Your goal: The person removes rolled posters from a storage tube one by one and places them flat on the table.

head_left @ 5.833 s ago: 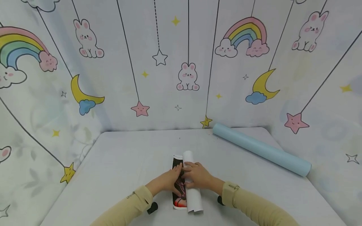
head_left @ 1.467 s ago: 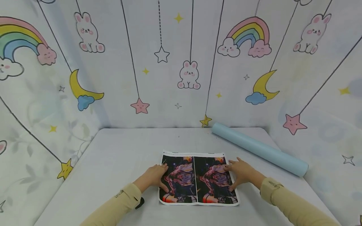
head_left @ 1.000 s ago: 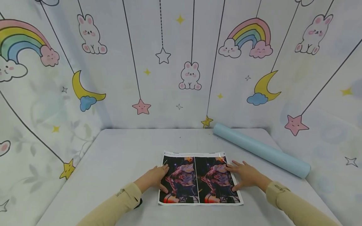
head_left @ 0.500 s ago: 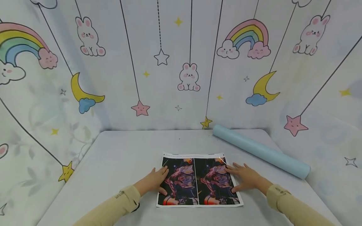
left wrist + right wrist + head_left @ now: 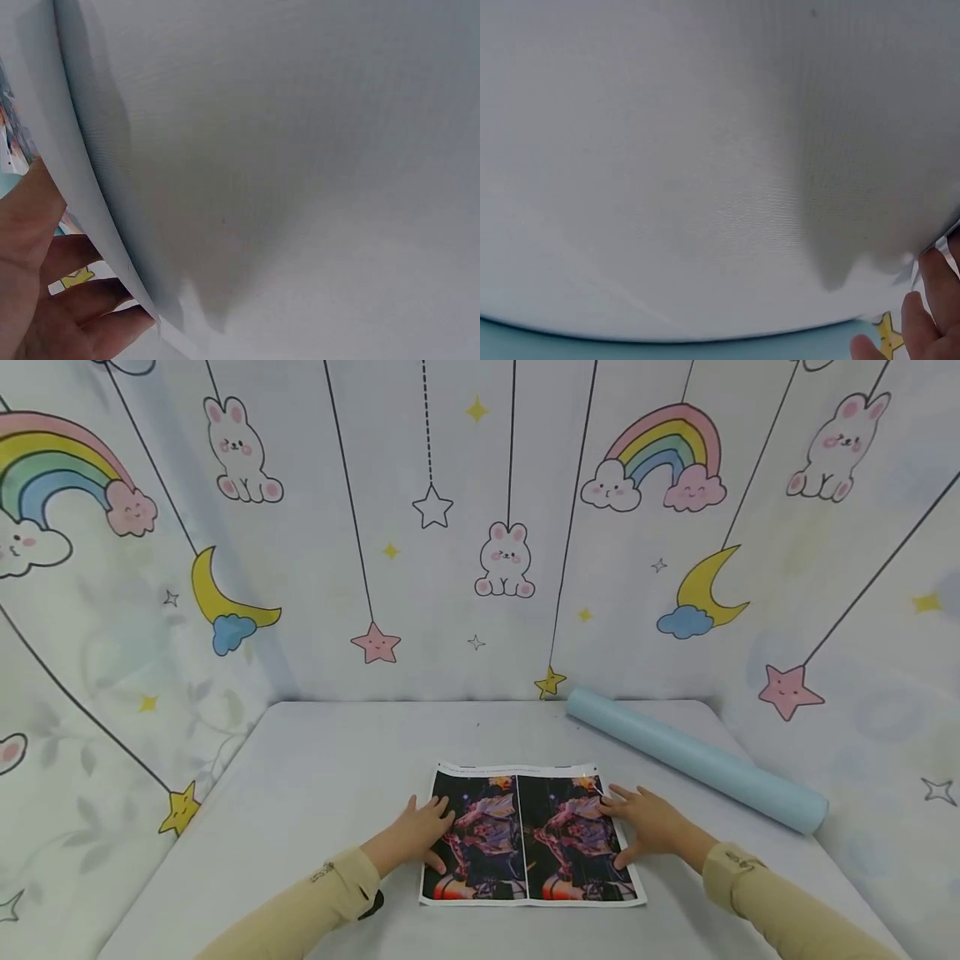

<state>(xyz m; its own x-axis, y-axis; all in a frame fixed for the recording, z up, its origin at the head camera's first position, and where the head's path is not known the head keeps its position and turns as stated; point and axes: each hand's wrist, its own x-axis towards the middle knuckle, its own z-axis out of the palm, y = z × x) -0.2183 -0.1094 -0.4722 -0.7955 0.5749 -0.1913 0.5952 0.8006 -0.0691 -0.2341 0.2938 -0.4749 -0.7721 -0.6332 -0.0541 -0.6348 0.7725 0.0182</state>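
A sheet of paper lies spread out in front of me, printed with two matching dark, colourful pictures side by side inside a white border. My left hand rests on its left edge, fingers spread and thumb nearer me. On the opposite edge, the fingertips and thumb of my right hand touch the print. In the left wrist view, the pale sheet edge stands slightly raised, with the left hand beyond it. The right wrist view shows only part of the right hand, at the corner.
A long light-blue roll lies diagonally across the right rear of the white table. A patterned cloth with rabbits, stars and rainbows hangs behind and at both sides. Something small and black shows by the left cuff.
Several seconds ago the sheet was mostly rolled up, with both hands together on it. It has since been unrolled and the hands moved apart. In the last second the hands barely shifted.
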